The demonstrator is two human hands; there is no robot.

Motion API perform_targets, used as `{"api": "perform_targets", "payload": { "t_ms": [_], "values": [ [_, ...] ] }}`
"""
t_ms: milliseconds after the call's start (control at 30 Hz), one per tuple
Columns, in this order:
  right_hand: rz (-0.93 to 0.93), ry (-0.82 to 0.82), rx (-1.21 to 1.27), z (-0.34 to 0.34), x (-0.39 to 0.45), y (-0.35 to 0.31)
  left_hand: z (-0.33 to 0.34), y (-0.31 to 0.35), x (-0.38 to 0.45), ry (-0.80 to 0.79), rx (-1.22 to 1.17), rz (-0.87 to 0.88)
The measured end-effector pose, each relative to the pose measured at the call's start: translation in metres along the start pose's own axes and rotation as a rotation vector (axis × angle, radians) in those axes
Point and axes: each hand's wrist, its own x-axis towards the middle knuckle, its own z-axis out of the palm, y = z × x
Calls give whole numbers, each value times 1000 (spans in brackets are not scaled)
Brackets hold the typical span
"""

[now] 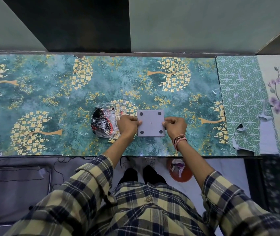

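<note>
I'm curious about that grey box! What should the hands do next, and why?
Probably flip the grey box over onto its feet. The left hand and right hand grip its two sides, and its four black feet point up, so it looks upside down. A crumpled wrapper lies beside it.

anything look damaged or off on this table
The green geometric covering at the far right is torn, with ragged holes and lifted flaps near its front edge. The grey box between the left hand and right hand is feet-up.

matt grey box (150, 123), glossy plastic wrapper (104, 124)
</note>
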Motion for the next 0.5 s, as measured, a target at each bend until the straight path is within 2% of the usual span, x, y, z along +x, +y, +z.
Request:
{"api": "perform_targets", "payload": {
  "t_ms": [233, 400, 500],
  "values": [
    [-28, -37, -49, -1, 3, 5, 0, -6, 6, -31, -7, 24],
    [-83, -78, -158, 1, -1, 8, 3, -13, 0, -22, 117, 162],
    [-93, -126, -242, 1, 0, 9, 5, -21, 0, -28, 172, 159]
  ]
}}
